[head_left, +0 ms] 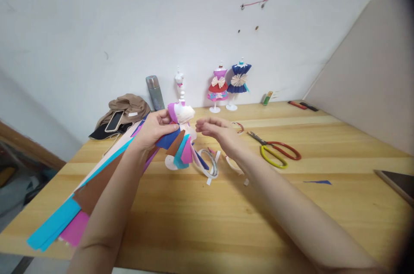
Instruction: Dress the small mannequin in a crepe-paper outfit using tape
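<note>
1 mini dress form [186, 113], L fingers [170, 128] pinching its ppr skirt [181, 150], R fingers [207, 124] loose, just beside

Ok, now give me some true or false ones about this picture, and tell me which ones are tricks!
1. The left hand touches blue paper on the nearest mannequin. True.

2. The scissors have one yellow handle and one red handle. True.

3. The right hand is holding the scissors. False: it is beside the nearest mannequin, and the scissors lie on the table.

4. The mannequin in the dark blue dress wears a red bow. False: its bow is cream.

5. The flask stands left of that blue-dressed mannequin. True.
</note>
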Demonstrator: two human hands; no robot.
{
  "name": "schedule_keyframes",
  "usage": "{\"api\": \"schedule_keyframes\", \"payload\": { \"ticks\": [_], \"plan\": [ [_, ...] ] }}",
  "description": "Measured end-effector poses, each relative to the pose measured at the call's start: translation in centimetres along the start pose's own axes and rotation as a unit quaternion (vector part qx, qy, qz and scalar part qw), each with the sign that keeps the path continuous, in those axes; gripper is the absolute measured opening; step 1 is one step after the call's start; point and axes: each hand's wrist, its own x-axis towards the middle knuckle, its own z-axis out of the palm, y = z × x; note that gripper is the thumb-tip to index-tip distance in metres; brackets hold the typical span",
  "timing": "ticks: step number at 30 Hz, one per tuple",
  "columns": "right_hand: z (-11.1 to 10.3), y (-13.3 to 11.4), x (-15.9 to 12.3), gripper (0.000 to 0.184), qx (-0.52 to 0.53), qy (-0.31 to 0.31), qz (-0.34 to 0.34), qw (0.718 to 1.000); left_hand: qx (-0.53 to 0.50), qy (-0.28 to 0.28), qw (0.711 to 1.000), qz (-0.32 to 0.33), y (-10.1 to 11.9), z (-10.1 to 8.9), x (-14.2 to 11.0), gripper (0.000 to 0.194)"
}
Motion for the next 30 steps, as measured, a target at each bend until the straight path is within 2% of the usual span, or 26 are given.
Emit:
{"api": "schedule_keyframes", "payload": {
  "ticks": [2, 4, 8, 10, 12, 14, 18, 25, 28, 30],
  "plan": [
    [-0.4, 0.9, 0.5, 0.017, -0.067, -0.065, 0.017, 0.995, -0.004, 0.002, 1.0, 0.018, -0.1, -0.5, 0.1, 0.044],
    [-0.5, 1.5, 0.7, 0.014, -0.085, -0.131, 0.034, 0.987, -0.006, 0.002, 0.999, 0.031, -0.2, -1.0, 0.2, 0.046],
    [0.1, 2.2, 0.5, 0.028, -0.048, -0.272, 0.046, 0.96, -0.009, 0.019, 0.999, 0.04, -0.2, -1.6, 0.4, 0.045],
    [0.4, 2.5, 0.4, 0.039, -0.037, -0.316, 0.056, 0.946, -0.007, 0.038, 0.998, 0.048, -0.2, -1.8, 0.4, 0.045],
    [0.6, 2.8, 0.4, 0.043, -0.051, -0.311, 0.065, 0.947, 0.001, 0.055, 0.997, 0.061, -0.3, -1.9, 0.5, 0.046],
    [0.6, 2.9, 0.4, 0.039, -0.079, -0.282, 0.076, 0.953, 0.008, 0.068, 0.995, 0.075, -0.4, -1.8, 0.6, 0.045],
    [0.4, 1.9, 0.0, 0.041, -0.107, -0.263, 0.097, 0.954, 0.013, 0.091, 0.993, 0.077, -0.7, -1.4, 0.6, 0.046],
    [0.0, -0.5, -0.9, 0.046, -0.001, -0.293, 0.104, 0.95, 0.016, 0.108, 0.992, 0.068, -1.4, -1.0, 0.7, 0.049],
    [0.2, -0.7, -0.9, 0.047, -0.019, -0.239, 0.127, 0.962, 0.04, 0.117, 0.989, 0.078, -1.3, -0.9, 0.7, 0.046],
    [0.5, -0.7, -1.0, 0.042, -0.057, -0.188, 0.12, 0.973, 0.068, 0.129, 0.985, 0.091, -1.1, -0.8, 0.7, 0.042]
  ]
}}
